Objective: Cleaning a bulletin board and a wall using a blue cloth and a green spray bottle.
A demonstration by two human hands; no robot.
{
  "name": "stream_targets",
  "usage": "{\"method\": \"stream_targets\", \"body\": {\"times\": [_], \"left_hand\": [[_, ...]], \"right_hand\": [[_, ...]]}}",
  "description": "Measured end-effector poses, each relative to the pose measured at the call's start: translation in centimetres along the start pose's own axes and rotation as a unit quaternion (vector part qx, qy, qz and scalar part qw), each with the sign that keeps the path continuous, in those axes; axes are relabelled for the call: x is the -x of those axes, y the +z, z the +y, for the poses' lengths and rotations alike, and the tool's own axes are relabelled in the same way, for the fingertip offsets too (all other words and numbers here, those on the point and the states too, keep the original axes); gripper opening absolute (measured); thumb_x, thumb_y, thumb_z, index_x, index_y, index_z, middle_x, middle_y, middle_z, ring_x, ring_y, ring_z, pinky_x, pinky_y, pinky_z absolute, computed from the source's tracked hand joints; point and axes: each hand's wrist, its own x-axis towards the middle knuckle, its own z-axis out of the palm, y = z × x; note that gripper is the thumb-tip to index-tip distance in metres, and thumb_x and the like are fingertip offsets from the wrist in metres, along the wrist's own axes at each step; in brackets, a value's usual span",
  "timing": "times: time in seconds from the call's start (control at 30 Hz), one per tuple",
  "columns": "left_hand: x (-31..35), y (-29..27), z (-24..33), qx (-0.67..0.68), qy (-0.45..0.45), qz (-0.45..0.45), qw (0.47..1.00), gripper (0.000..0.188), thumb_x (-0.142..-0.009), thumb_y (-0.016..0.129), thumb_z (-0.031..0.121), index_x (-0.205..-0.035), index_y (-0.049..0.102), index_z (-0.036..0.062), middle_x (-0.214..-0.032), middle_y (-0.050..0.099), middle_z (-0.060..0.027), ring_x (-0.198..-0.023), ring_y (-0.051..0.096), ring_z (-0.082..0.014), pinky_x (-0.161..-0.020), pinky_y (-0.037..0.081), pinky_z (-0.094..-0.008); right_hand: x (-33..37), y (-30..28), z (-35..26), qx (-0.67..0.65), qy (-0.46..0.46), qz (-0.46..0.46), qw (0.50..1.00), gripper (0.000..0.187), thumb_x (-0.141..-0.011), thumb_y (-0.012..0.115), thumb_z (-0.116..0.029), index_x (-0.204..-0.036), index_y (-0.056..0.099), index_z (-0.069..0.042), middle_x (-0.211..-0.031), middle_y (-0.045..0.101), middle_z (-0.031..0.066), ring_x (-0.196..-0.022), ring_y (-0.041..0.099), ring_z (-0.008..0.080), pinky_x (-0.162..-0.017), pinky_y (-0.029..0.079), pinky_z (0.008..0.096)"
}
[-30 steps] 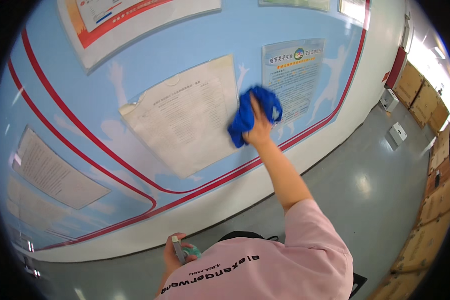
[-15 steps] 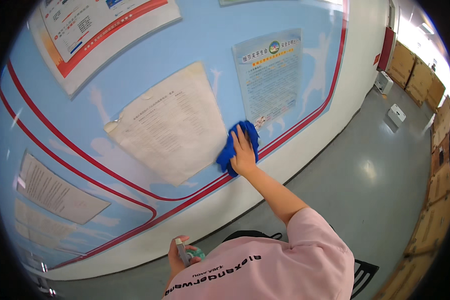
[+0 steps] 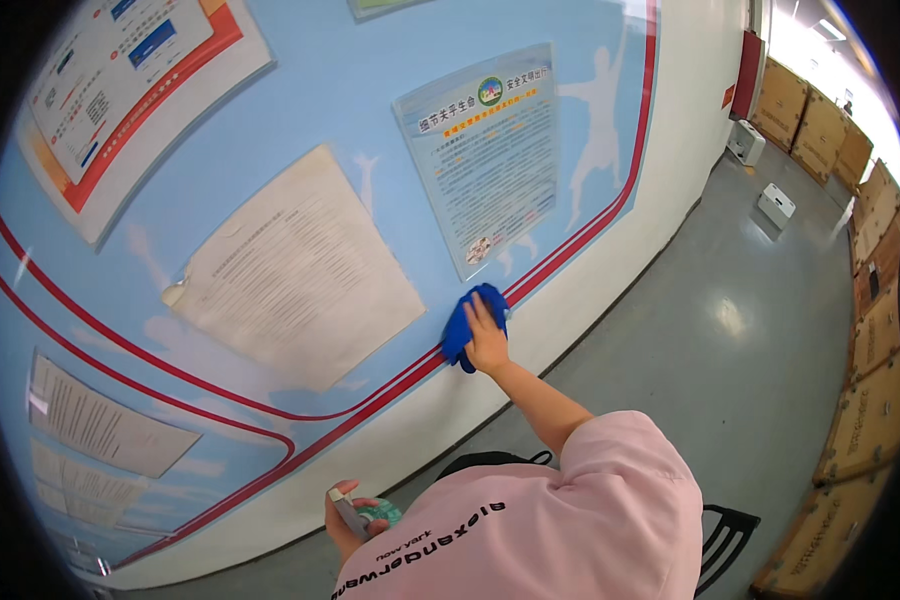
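My right hand (image 3: 486, 343) presses a crumpled blue cloth (image 3: 459, 331) against the wall, over the red border lines at the bottom of the blue wall display (image 3: 270, 365). Just above the cloth is a pale blue printed poster (image 3: 490, 165); to its left hangs a cream paper sheet (image 3: 295, 270) with curled edges. Low in front of me, my left hand (image 3: 342, 520) is wrapped round a spray bottle with a grey-white head (image 3: 349, 514) and a greenish body (image 3: 384, 512). My pink shirt hides part of the bottle.
More sheets (image 3: 105, 415) and a red-edged poster (image 3: 140, 100) hang further left. Stacked brown wooden-looking boxes (image 3: 870, 410) line the right side. Two white box-shaped objects, one a low box (image 3: 776, 205), are on the grey floor (image 3: 710, 330). A black slatted chair (image 3: 727, 540) is beside me at lower right.
My right hand and the cloth have slid down, off the poster's lower edge and onto the border lines. The view has shifted slightly. My left hand still grips the spray bottle.
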Motion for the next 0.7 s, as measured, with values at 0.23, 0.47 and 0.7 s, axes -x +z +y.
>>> {"method": "stream_targets", "body": {"times": [0.23, 0.47, 0.7], "left_hand": [[-0.5, 2.1, 1.7, -0.042, -0.027, -0.009, 0.999, 0.068, -0.067, 0.082, 0.029, -0.120, 0.049, 0.0033, -0.118, 0.049, -0.0052, -0.079, 0.058, -0.0161, -0.056, 0.045, -0.0235], [-1.1, 3.6, 2.6, -0.043, -0.089, -0.007, 0.995, 0.071, -0.063, 0.083, 0.025, -0.120, 0.048, 0.0025, -0.117, 0.049, -0.0051, -0.079, 0.058, -0.0173, -0.060, 0.049, -0.0272], [-2.2, 5.4, 3.5, 0.011, -0.135, 0.009, 0.991, 0.074, -0.056, 0.086, 0.021, -0.118, 0.049, 0.0045, -0.113, 0.050, -0.0030, -0.079, 0.060, -0.0161, -0.059, 0.049, -0.0259]], "right_hand": [[-8.9, -2.5, 9.7, -0.149, 0.204, 0.358, 0.899, 0.070, -0.077, 0.033, 0.012, -0.145, 0.017, 0.007, -0.148, 0.027, 0.0269, -0.140, 0.024, 0.0365, -0.116, 0.014, 0.0372], [-21.5, -14.9, 22.3, -0.204, 0.225, 0.455, 0.837, 0.053, -0.088, 0.045, -0.001, -0.139, 0.032, 0.002, -0.131, 0.048, 0.0228, -0.121, 0.047, 0.0327, -0.105, 0.032, 0.0375], [-34.9, -21.7, 10.3, -0.129, 0.001, 0.435, 0.891, 0.060, -0.079, 0.043, -0.002, -0.136, 0.033, 0.011, -0.147, 0.029, 0.0256, -0.139, 0.022, 0.0401, -0.116, 0.015, 0.0422]]}}
